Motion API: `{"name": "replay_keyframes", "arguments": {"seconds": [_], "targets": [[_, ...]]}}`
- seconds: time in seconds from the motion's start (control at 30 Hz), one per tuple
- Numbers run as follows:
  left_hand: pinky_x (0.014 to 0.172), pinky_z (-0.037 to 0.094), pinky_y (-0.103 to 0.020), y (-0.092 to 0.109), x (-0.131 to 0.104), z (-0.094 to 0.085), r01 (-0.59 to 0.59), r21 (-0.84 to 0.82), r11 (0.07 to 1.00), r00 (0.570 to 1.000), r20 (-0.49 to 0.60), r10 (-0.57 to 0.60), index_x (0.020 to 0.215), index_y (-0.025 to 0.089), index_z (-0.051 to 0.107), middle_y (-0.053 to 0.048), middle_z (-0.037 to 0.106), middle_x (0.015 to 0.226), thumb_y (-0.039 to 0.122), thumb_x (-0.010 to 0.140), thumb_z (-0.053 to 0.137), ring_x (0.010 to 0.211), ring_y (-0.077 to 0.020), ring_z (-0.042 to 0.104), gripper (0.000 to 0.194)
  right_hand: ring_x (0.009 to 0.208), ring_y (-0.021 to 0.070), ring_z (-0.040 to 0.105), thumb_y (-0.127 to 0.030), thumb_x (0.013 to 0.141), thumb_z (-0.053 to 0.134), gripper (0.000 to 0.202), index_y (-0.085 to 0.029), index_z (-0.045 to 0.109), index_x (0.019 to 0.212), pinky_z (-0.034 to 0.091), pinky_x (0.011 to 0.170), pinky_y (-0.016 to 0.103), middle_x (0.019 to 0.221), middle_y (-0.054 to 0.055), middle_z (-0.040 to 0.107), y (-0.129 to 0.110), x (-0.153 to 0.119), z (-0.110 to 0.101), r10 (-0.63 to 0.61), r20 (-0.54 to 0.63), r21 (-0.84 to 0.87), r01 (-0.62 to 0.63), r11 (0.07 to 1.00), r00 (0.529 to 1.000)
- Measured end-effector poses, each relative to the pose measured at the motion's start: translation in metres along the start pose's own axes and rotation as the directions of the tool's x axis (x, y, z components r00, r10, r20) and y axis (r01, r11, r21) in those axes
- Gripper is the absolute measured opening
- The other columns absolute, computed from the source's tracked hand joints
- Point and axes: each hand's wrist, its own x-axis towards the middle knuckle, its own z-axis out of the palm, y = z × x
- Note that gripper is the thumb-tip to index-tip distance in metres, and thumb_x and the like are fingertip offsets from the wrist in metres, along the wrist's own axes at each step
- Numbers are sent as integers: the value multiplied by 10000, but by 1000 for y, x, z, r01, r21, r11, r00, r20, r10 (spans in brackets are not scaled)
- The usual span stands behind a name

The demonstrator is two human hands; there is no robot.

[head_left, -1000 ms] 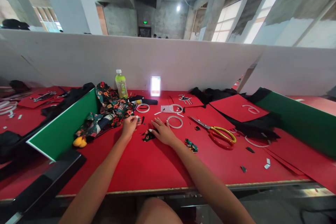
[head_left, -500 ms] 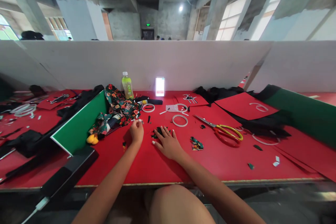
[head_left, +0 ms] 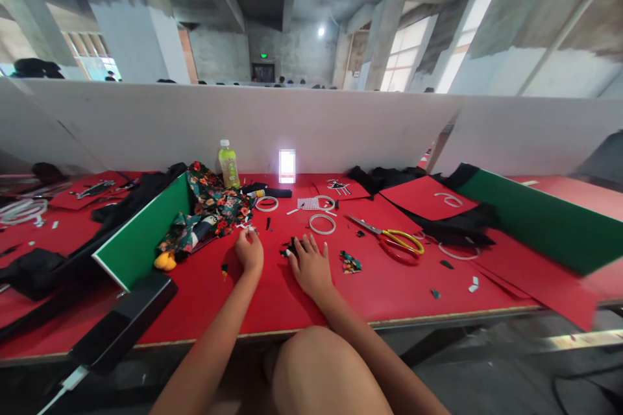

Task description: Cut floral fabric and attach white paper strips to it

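Observation:
My left hand (head_left: 249,253) is closed, its fingertips pinched together at a small white scrap (head_left: 245,227) beside the floral fabric. Whether they grip that scrap or something else is hidden. My right hand (head_left: 312,266) lies palm down with fingers stretched out, its fingertips and thumb at the edge of a dark fabric scrap (head_left: 287,249). Right of that hand is a floral fabric scrap (head_left: 351,262). Farther right lie scissors (head_left: 389,235) with one yellow and one red handle, blades pointing away to the left. Beyond my hands sits a white tape roll (head_left: 322,224).
Bunched floral fabric (head_left: 221,198) lies at left by a green panel (head_left: 146,233) and a black power bank (head_left: 126,314). A green drink bottle (head_left: 228,165) and a lit phone (head_left: 287,166) stand at the back. Red sheets (head_left: 423,198) and black cloth occupy the right.
The view has turned slightly right. My right hand has slid a little rightward, so more of the dark fabric scrap shows. My left hand stays pinched near the white scrap.

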Motion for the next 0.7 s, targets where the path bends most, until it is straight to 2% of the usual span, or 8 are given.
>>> {"name": "replay_keyframes", "arguments": {"seconds": [0.13, 0.33, 0.53, 0.63, 0.7], "targets": [[755, 431, -312, -2, 0, 2, -2, 11, 1000, 1000, -15, 2, 856, 180, 640, -134, 707, 867, 233, 825, 391, 866, -249, 651, 256, 1366, 272, 277, -373, 939, 314, 483, -128, 458, 1330, 169, 1093, 522, 1409, 161, 431, -1, -2, 2, -91, 45, 18, 90, 996, 995], [739, 431, -293, -2, 0, 2, -6, 14, 1000, 1000, -16, 6, 828, 204, 628, -113, 709, 862, 240, 823, 401, 869, -238, 654, 230, 1354, 271, 302, -346, 935, 303, 484, -126, 425, 1349, 192, 1065, 570, 1423, 151, 412, 2, -4, 3, 19, 71, 41, -22, 999, 997], [740, 428, -294, -3, 0, 3, -10, 21, 1000, 1000, 2, 10, 861, 181, 631, -142, 704, 923, 257, 824, 401, 876, -242, 648, 245, 1330, 323, 325, -346, 919, 345, 515, -51, 437, 1331, 166, 1064, 574, 1405, 209, 415, 8, -5, 3, 126, -19, 3, -126, 992, 992], [723, 428, -299, -2, 0, 2, -3, 21, 1000, 1000, 2, 3, 869, 173, 634, -146, 705, 896, 262, 822, 401, 838, -244, 649, 253, 1328, 286, 338, -264, 910, 351, 441, -120, 482, 1305, 216, 1064, 527, 1424, 161, 408, 11, -6, -2, 47, -63, 19, -46, 999, 997], [713, 429, -297, 0, -1, 1, -4, 15, 1000, 1000, -3, 4, 864, 174, 635, -142, 706, 875, 267, 827, 395, 820, -241, 650, 260, 1319, 250, 359, -236, 910, 343, 386, -166, 580, 1207, 219, 1077, 482, 1386, 125, 470, 13, -7, -6, -21, -108, 28, 24, 999, 994]]}}
